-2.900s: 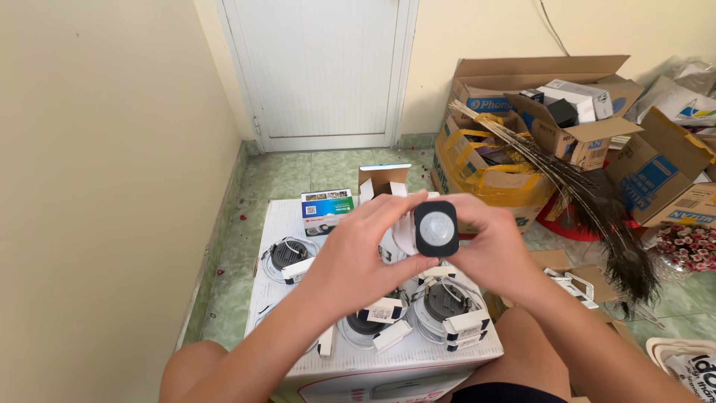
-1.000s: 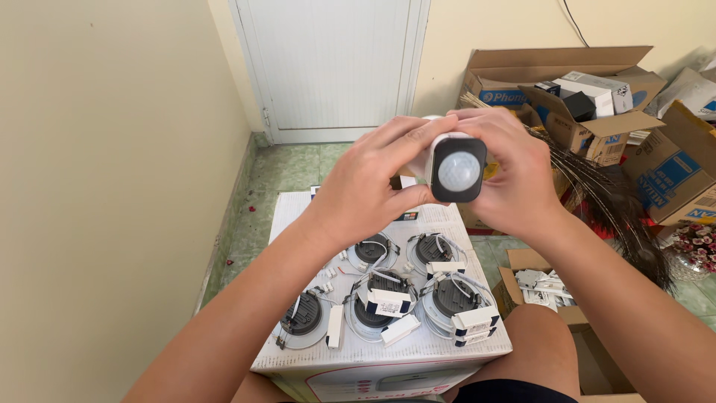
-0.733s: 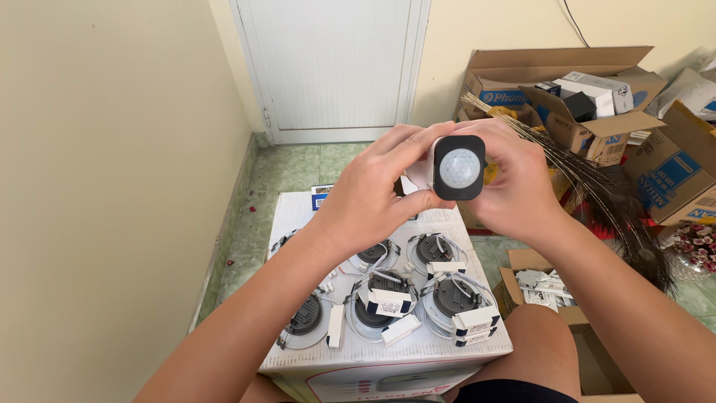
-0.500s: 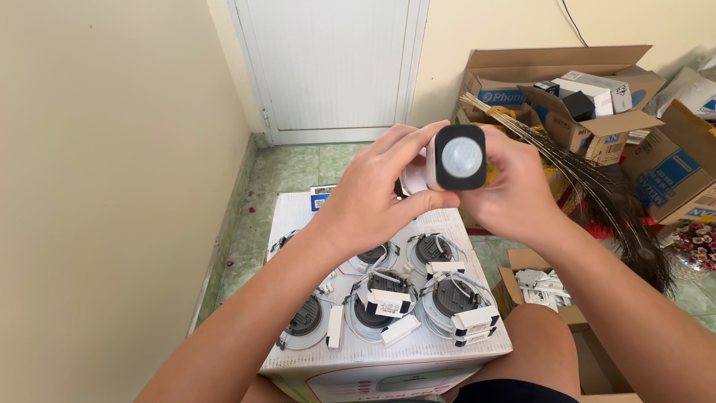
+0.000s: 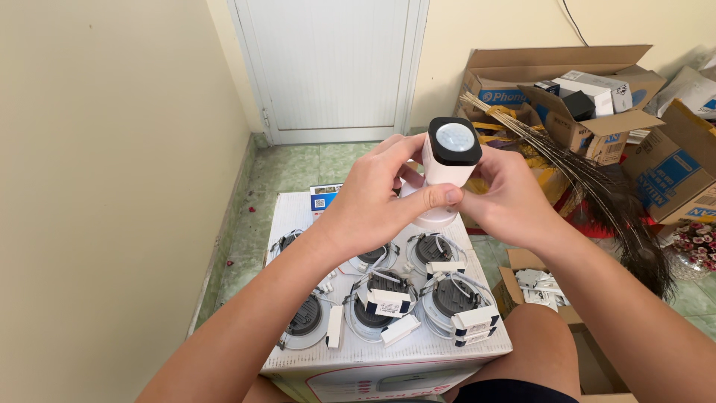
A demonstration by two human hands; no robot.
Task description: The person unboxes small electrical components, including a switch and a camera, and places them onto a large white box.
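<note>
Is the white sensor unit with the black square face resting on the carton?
No, both hands, left hand and right hand, hold the white sensor unit above the white carton.

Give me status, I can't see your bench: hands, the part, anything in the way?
Left hand and right hand both gripping white sensor unit. Held above box of downlights. Nothing obstructing.
</note>
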